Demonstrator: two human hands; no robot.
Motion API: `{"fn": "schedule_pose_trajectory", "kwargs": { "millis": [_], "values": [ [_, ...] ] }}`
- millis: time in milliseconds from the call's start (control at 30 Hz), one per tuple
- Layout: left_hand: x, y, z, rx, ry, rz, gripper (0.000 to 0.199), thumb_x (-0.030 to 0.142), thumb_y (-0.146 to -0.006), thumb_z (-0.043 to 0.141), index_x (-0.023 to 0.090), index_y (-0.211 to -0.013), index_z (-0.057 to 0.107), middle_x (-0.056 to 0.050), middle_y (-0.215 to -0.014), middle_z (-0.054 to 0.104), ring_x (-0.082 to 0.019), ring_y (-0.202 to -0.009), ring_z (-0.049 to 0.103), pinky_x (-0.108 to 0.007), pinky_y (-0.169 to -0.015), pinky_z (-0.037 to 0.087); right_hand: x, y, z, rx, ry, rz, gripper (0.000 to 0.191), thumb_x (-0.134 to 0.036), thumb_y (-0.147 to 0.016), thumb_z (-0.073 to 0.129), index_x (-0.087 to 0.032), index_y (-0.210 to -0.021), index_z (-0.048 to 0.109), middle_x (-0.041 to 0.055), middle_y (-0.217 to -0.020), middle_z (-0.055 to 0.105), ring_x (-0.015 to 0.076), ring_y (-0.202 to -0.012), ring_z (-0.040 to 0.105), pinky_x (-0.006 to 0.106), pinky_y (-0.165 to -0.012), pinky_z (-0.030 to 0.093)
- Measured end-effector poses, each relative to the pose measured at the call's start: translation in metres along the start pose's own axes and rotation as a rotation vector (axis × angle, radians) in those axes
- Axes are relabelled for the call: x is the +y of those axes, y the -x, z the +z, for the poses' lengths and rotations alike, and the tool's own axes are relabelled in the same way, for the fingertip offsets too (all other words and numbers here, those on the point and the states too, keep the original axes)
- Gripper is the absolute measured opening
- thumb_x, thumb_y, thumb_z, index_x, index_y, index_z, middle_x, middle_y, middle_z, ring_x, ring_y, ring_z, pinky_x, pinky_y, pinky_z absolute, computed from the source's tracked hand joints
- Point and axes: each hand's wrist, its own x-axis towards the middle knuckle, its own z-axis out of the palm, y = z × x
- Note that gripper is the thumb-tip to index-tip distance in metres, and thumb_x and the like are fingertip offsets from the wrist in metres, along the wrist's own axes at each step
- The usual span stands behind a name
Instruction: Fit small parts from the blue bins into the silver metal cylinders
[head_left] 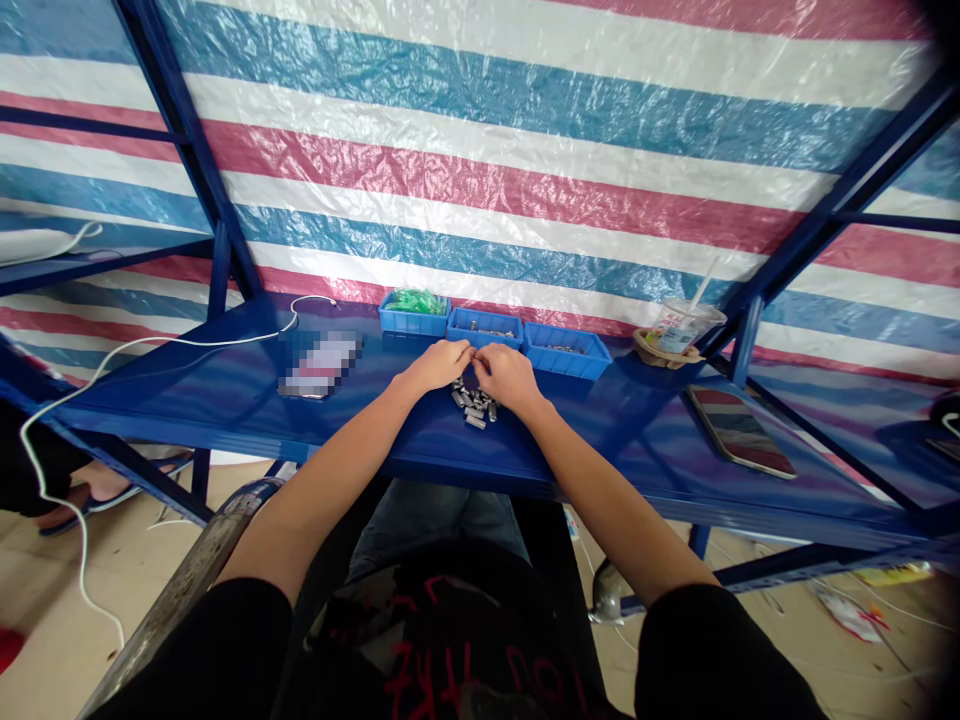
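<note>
Both my hands meet above the blue table, just behind a small pile of silvery metal cylinders (pixel 475 408). The fingers of my left hand (pixel 444 364) are pinched together at the fingertips. Curled fingers of my right hand (pixel 507 374) touch or nearly touch those of the left. Whatever is between the fingertips is too small to make out. Beyond the hands stand three blue bins: the left one (pixel 414 323) holds green pieces, while the middle bin (pixel 484 340) and the right bin (pixel 568 362) contain small metal parts.
A blurred-out phone-like object (pixel 322 365) lies at the left, near a white cable (pixel 187 343). On the right are a plastic cup with a straw (pixel 679 328) and a dark tablet or phone (pixel 741 432). Blue frame posts flank the table (pixel 300 438).
</note>
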Motion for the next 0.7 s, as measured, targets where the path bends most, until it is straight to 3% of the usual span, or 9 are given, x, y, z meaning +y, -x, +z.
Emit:
{"fn": "schedule_pose_trajectory", "kwargs": {
  "millis": [133, 367, 467, 600, 700],
  "values": [
    [0.002, 0.002, -0.005, 0.005, 0.005, 0.057, 0.036, 0.029, -0.093, 0.029, 0.017, -0.08, 0.061, -0.006, -0.079, 0.067, -0.019, -0.075, 0.061, -0.028, -0.068, 0.041, -0.002, 0.0, 0.001, 0.013, 0.019, 0.045, 0.019, -0.025, -0.085, 0.044, -0.019, -0.076, 0.059, 0.0068, -0.082, 0.065, 0.0192, -0.079, 0.056, 0.029, -0.063, 0.031],
    [0.007, 0.003, -0.009, -0.034, 0.058, 0.043, 0.036, 0.027, -0.092, 0.03, 0.016, -0.08, 0.063, -0.007, -0.08, 0.067, -0.018, -0.074, 0.06, -0.027, -0.07, 0.041, 0.0, 0.0, -0.002, -0.02, -0.055, 0.081, 0.018, -0.024, -0.082, 0.045, -0.019, -0.072, 0.059, 0.0051, -0.078, 0.065, 0.0164, -0.072, 0.055, 0.027, -0.059, 0.029],
    [0.006, 0.002, -0.008, -0.021, 0.146, 0.009, 0.035, 0.027, -0.092, 0.032, 0.016, -0.087, 0.065, -0.005, -0.08, 0.068, -0.017, -0.073, 0.06, -0.027, -0.069, 0.042, 0.007, -0.002, -0.001, 0.003, -0.189, 0.153, 0.017, -0.025, -0.08, 0.048, -0.019, -0.071, 0.061, 0.003, -0.07, 0.064, 0.0147, -0.065, 0.053, 0.026, -0.057, 0.031],
    [0.002, 0.001, -0.007, 0.032, 0.25, 0.016, 0.032, 0.027, -0.088, 0.041, 0.019, -0.112, 0.061, -0.002, -0.077, 0.068, -0.014, -0.065, 0.059, -0.025, -0.064, 0.042, 0.016, -0.006, -0.001, 0.046, -0.449, 0.221, 0.018, -0.027, -0.078, 0.049, -0.017, -0.069, 0.062, 0.0015, -0.062, 0.061, 0.0128, -0.059, 0.051, 0.025, -0.059, 0.036],
    [0.0, 0.001, -0.007, 0.042, 0.265, 0.03, 0.031, 0.029, -0.086, 0.044, 0.019, -0.11, 0.062, -0.001, -0.07, 0.065, -0.013, -0.06, 0.056, -0.025, -0.061, 0.041, 0.02, -0.007, -0.003, -0.008, -0.603, 0.236, 0.02, -0.03, -0.076, 0.05, -0.015, -0.068, 0.061, 0.0014, -0.061, 0.06, 0.0123, -0.057, 0.05, 0.025, -0.058, 0.038]
  ]
}}
